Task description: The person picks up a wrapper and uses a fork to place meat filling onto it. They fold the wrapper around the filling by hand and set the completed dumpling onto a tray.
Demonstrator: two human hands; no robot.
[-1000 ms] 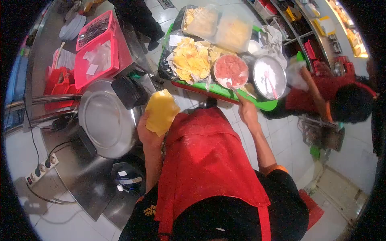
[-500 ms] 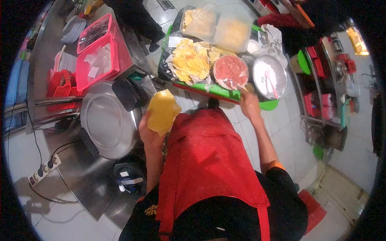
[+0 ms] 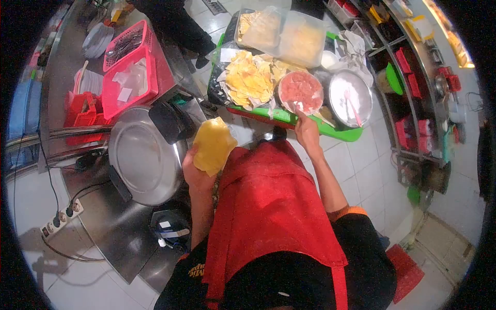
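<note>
Yellow dough wrappers (image 3: 216, 146), in a flat stack, are gripped in my left hand (image 3: 198, 173), beside the red apron. My right hand (image 3: 308, 133) is at the near edge of a round bowl of pink meat filling (image 3: 300, 92), its fingers together; whatever they hold is too small to make out. To the left of that bowl lies a loose pile of yellow wrappers (image 3: 249, 80) on paper. A metal bowl of white powder (image 3: 350, 98) with a pink-handled spoon stands to the right. All of these are on a green tray (image 3: 347, 135).
Two clear plastic containers (image 3: 301, 39) sit at the tray's back. On the left are a large metal lid (image 3: 145, 156), pink baskets (image 3: 129, 88) and a power strip (image 3: 62, 219). Shelves (image 3: 413, 98) line the right. Another person's dark-clothed leg (image 3: 178, 26) shows at the top.
My right hand has moved slightly left along the bowl's near edge. The camera view has shifted a little. A person in dark and red at the upper right is out of view now.
</note>
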